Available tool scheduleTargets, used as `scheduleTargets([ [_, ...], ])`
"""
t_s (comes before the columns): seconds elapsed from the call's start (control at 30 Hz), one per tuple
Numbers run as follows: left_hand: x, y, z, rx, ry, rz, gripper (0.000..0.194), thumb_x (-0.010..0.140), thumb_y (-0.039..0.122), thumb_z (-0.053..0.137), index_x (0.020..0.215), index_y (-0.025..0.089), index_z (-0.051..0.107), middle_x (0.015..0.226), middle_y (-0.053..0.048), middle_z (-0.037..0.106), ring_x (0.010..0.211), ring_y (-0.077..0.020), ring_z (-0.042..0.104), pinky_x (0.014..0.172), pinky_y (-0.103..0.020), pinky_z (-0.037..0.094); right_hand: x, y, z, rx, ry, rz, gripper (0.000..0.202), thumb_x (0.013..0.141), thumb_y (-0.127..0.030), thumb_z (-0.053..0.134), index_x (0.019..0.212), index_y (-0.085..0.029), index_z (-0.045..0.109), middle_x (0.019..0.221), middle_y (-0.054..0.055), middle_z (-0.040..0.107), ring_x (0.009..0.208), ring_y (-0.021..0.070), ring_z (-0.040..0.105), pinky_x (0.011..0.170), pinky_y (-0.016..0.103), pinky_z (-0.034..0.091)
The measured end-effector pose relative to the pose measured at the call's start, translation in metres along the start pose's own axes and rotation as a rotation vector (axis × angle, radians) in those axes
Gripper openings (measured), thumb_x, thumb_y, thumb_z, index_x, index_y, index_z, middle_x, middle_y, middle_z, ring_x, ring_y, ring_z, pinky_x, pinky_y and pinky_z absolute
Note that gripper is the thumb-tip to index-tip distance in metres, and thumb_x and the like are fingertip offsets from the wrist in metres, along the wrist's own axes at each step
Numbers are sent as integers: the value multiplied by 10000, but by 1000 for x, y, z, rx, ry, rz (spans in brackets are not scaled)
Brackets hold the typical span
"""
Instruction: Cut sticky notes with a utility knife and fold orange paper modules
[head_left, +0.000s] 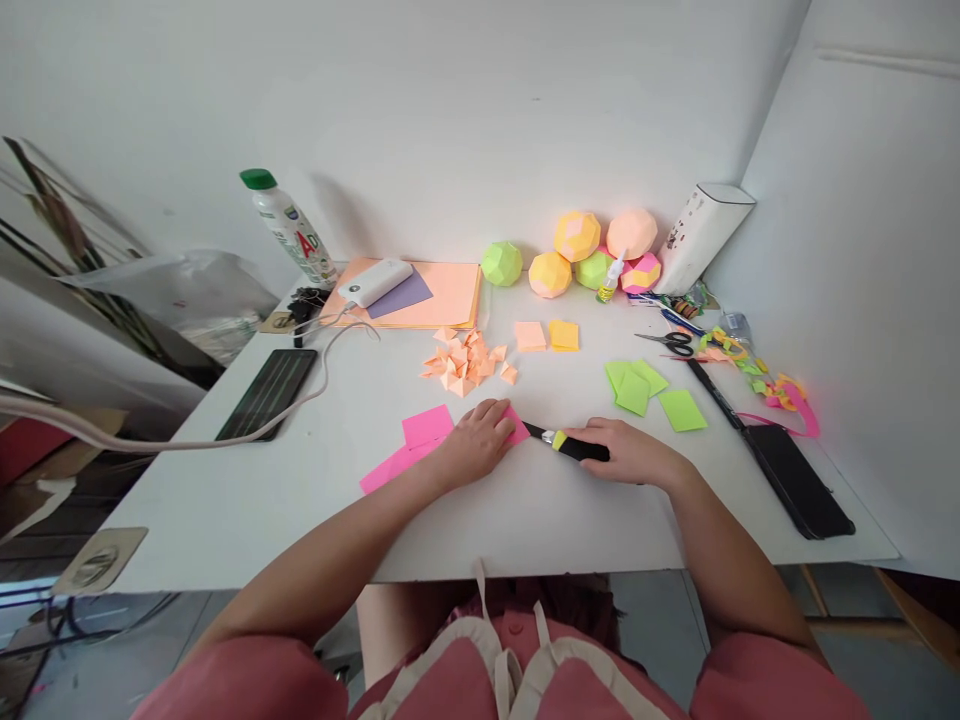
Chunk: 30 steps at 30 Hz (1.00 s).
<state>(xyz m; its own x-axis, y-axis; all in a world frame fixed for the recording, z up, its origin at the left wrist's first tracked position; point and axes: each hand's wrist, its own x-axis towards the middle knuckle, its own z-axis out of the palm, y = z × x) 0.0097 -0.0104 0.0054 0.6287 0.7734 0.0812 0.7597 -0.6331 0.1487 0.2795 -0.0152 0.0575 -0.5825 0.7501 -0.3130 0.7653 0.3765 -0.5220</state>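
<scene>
Cleanest way here is probably keeping the pink paper square (517, 426) flat and taking the utility knife (568, 443) slow and light. The right hand (628, 452)'s wrapped around the knife's handle; the square's partly under the left hand (480, 440), poking out toward the knife, can't tell if it's pinched or just pressed.

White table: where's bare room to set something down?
Bare: left, between the black slab and pink paper; right, between the right hand and phone-like device. Crowded: the back, around the paper balls, and the right side, around scissors and paper scraps.
</scene>
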Motion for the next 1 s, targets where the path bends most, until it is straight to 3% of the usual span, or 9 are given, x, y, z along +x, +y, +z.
scheduleTargets([
  [0.63,-1,-4,3,-13,31,20,166,906,267,428,976,168,541,1337,-143,438,1166,-282,433,863,-432,480,7,-2,8,10,86,23,541,795,-246,516,1336,-262,496,1043,75,587,872,209,589,769,307,461],
  [1.0,0,1,-5,-57,-9,-16,177,908,240,407,998,164,538,1318,-141,416,1176,-273,406,873,-426,470,12,-7,9,-23,128,42,534,807,-264,514,1340,-233,492,1067,85,584,851,203,593,755,312,476],
])
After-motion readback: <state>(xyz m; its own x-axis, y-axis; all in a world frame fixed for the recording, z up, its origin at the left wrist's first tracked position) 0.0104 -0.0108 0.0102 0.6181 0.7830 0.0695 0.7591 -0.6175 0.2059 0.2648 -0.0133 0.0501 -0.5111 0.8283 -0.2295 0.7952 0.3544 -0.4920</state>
